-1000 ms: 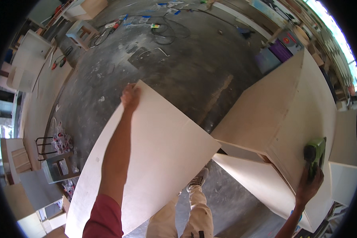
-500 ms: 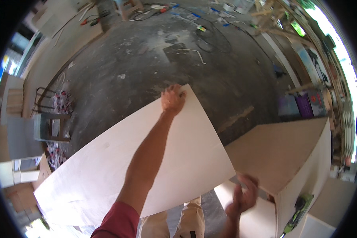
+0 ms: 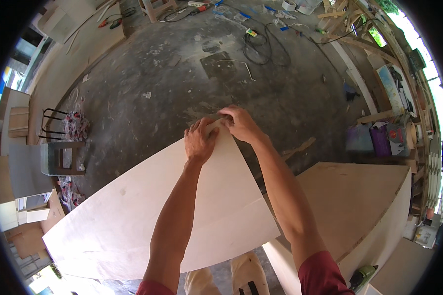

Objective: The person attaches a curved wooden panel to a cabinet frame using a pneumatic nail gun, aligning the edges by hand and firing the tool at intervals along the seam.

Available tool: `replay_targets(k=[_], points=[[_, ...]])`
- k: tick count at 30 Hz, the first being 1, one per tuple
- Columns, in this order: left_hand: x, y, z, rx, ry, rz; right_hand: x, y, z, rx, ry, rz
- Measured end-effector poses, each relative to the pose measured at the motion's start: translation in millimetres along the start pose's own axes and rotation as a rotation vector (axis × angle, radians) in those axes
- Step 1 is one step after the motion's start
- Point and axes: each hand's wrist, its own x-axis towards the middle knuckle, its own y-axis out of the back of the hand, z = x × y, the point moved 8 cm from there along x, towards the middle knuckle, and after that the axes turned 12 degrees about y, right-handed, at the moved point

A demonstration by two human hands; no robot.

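A large pale wooden board (image 3: 216, 211) slants across in front of me, with its narrow end farthest away. At its far corner my left hand (image 3: 200, 140) is closed over the edge, thumb on the upper face and fingers curling over the far side. My right hand (image 3: 238, 123) has its fingers bent in at the same corner, nearly touching the left. Something small and dark shows between its fingers, too hidden to name. Both forearms reach over or beside the board.
To the right stands a large wooden box-like piece (image 3: 349, 196) with a green tool (image 3: 363, 276) by its near side. Stools (image 3: 66, 158) are at left. Cables (image 3: 266, 46) lie on the far floor; timber (image 3: 369, 44) and a purple box (image 3: 379, 140) line the right.
My right hand has moved from the board's near right corner up to the far corner, beside my left hand. The left hand and the board's far end have shifted slightly left and nearer.
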Motion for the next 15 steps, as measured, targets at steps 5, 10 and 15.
replay_targets(k=[5, 10, 15], points=[[0, 3, -2, 0.008, 0.043, -0.034, -26, -7, 7, 0.184, -0.283, 0.208], [5, -3, -11, -0.032, 0.059, -0.052, -54, -30, 10, 0.451, -0.34, 0.556], [8, 0, -4, -0.017, 0.073, -0.071, -47, -28, 8, 0.371, -0.198, 0.533]])
